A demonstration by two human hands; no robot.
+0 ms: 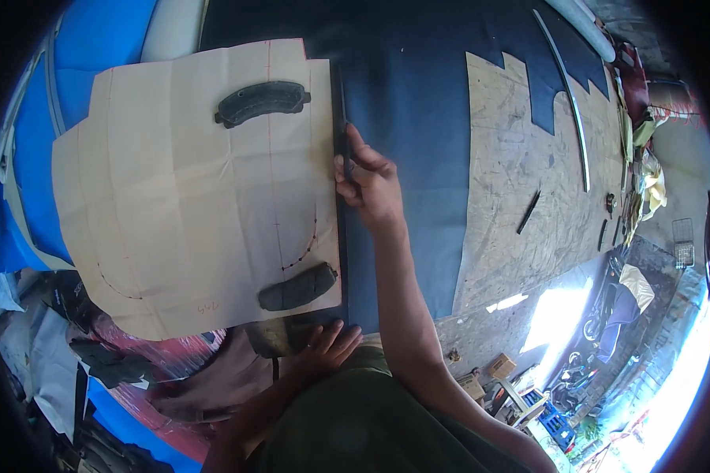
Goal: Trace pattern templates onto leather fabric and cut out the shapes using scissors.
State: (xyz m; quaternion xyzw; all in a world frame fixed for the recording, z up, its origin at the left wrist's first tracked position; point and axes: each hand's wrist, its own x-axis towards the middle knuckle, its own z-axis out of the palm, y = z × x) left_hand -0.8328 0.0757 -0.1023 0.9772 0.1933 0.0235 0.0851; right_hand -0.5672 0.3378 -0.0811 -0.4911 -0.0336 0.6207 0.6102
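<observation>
A large tan paper pattern (pixel 189 181) with red lines and dotted curves lies over a black sheet (pixel 410 165) that looks like vinyl or leather. Two dark curved blocks resembling brake pads rest on it, the far one (pixel 262 103) and the near one (pixel 298 287). Along the paper's right edge, my right hand (pixel 371 180) is closed round a slim dark tool (pixel 346 150); its exact kind is unclear. At the near edge of the black sheet, my left hand (pixel 329 345) lies flat with fingers stretched out, holding nothing I can see.
Right of the black sheet is a worn tan board (pixel 513 181), carrying a dark pen-like tool (pixel 528 212) and a long metal strip (pixel 569 102). Blue material (pixel 102 35) fills the far left. Red plastic-wrapped material (pixel 154 347) sits at the near left.
</observation>
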